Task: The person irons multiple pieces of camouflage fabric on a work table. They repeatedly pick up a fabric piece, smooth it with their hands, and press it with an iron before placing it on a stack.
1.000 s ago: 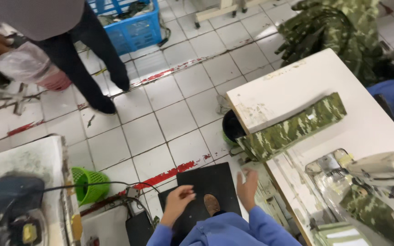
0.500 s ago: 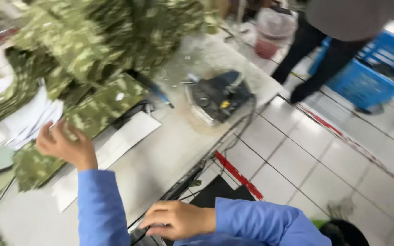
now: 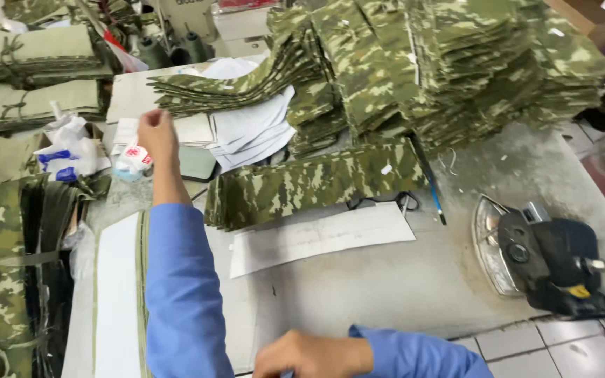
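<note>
My left hand is stretched far out over the worktable, fingers loosely apart and holding nothing, just above a small white cup with a red mark and near a spread of white paper sheets. My right hand rests at the table's near edge, fingers curled; I cannot see anything in it. A long stack of camouflage fabric strips lies between the hands, with a long white paper strip just in front of it.
Tall piles of cut camouflage pieces fill the back of the table. A black electric iron lies on its side at the right edge. Olive fabric bundles and a sewing machine stand at the back left. Tiled floor shows bottom right.
The view has swung from the tiled floor and a standing person round to the worktable. My left arm has reached further out over the fabric; my right hand stays at the near edge.
</note>
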